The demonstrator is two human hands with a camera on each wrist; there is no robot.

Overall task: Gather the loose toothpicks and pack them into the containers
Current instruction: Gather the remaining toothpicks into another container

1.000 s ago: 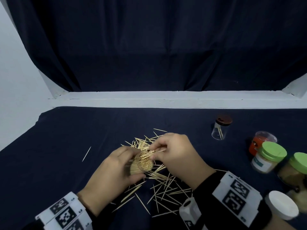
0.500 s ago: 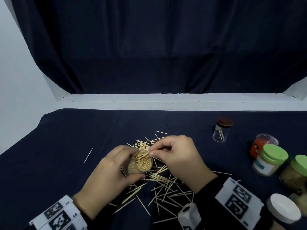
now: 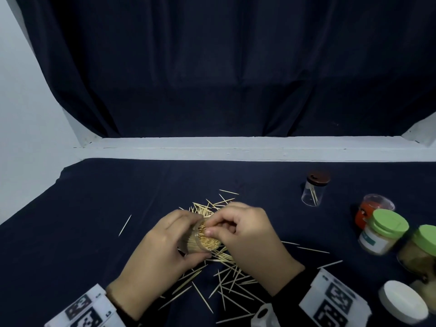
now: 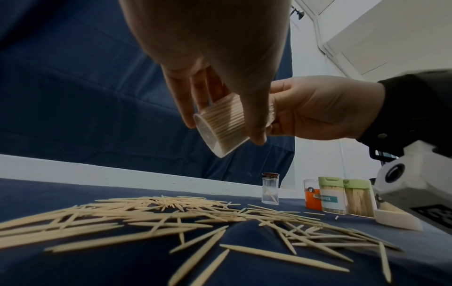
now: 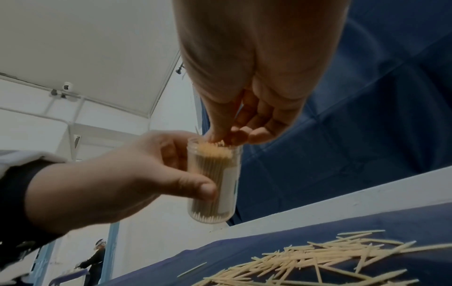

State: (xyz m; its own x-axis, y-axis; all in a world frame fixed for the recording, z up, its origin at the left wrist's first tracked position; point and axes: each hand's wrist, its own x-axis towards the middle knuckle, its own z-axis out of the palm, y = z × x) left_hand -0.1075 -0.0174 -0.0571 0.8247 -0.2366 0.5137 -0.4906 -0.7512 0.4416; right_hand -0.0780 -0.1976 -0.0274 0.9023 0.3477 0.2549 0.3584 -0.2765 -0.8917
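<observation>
My left hand (image 3: 184, 241) grips a clear toothpick container (image 3: 205, 243), tilted and packed full, a little above the dark cloth. My right hand (image 3: 212, 225) has its thumb and bunched fingertips at the container's mouth, pinching toothpicks among the packed tips. The right wrist view shows those fingertips (image 5: 227, 135) on top of the container (image 5: 215, 183), with the left hand's thumb (image 5: 203, 189) across its side. In the left wrist view the container (image 4: 220, 123) lies slanted in my fingers. Loose toothpicks (image 3: 226, 277) lie scattered under and around both hands.
A small clear jar with a brown lid (image 3: 315, 191) stands at the right rear. An orange container (image 3: 370, 211), two green-lidded toothpick jars (image 3: 384, 230) and a white lid (image 3: 403, 300) crowd the right edge. One stray toothpick (image 3: 125, 225) lies at the left. A white ledge (image 3: 236, 148) borders the back.
The toothpicks that stuck out sideways from my right fingers have gone down into the container. My right fingertips have closed in onto its mouth. The left hand keeps its hold.
</observation>
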